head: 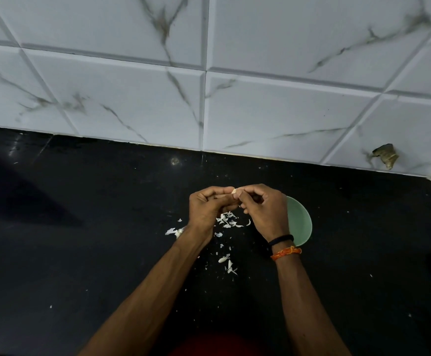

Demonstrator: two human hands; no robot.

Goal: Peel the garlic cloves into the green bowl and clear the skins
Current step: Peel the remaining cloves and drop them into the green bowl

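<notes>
Garlic clove [234, 191] — one, small and pale, being pinched between the fingertips of both hands above the black counter [93, 253]; only its tip is showing, so how much skin is clinging to it cannot be told.

Left hand [206, 209] — fingers curling round the clove from the left, knuckles up.

Right hand [263, 209] — thumb and forefinger nipping the clove's other end, apparently working at the skin; a black band and an orange thread are sitting on the wrist.

Green bowl [302, 222] — standing on the counter just beside and partly under the right hand; most of it is hidden, so its contents cannot be told.

Skins [228, 220] — white flakes lying loose on the counter beneath the hands, with a second scatter nearer the person and a few scraps beside the left wrist.

Progress, judged — peeling is under way and looks well advanced, given the quantity of skin shed; this clove is not yet going into the bowl, and the clearing of skins is not begun. No unpeeled stock is showing.
</notes>
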